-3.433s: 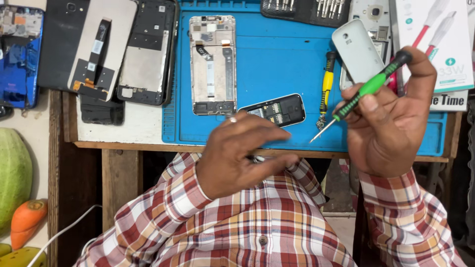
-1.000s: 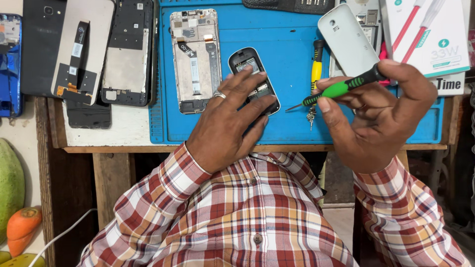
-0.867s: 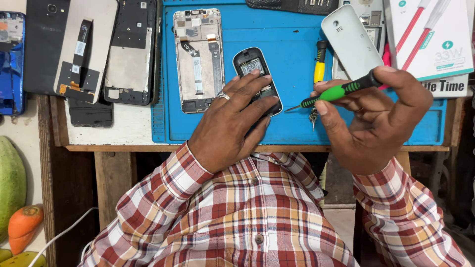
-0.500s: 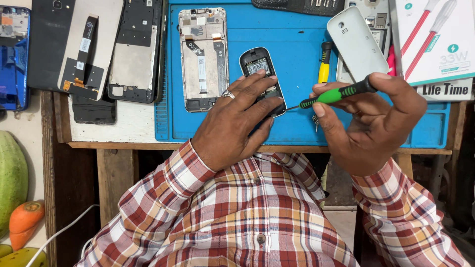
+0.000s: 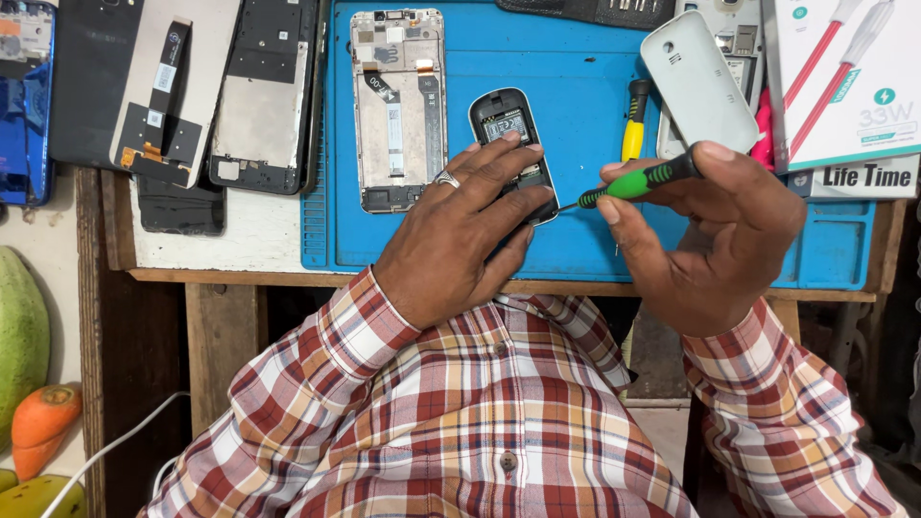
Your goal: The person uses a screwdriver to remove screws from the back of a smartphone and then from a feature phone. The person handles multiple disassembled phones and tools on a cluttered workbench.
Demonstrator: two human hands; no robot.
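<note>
small black phone (image 5: pixel 510 144) pinned by left hand (image 5: pixel 460 230); right hand (image 5: pixel 715 240) pinches green-handled screwdriver (image 5: pixel 638 180).

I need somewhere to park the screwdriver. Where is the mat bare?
The blue mat is bare between the small black phone and the white back cover, and along its near edge below the right hand. The left, by the phone frame and black panels, is crowded.
</note>
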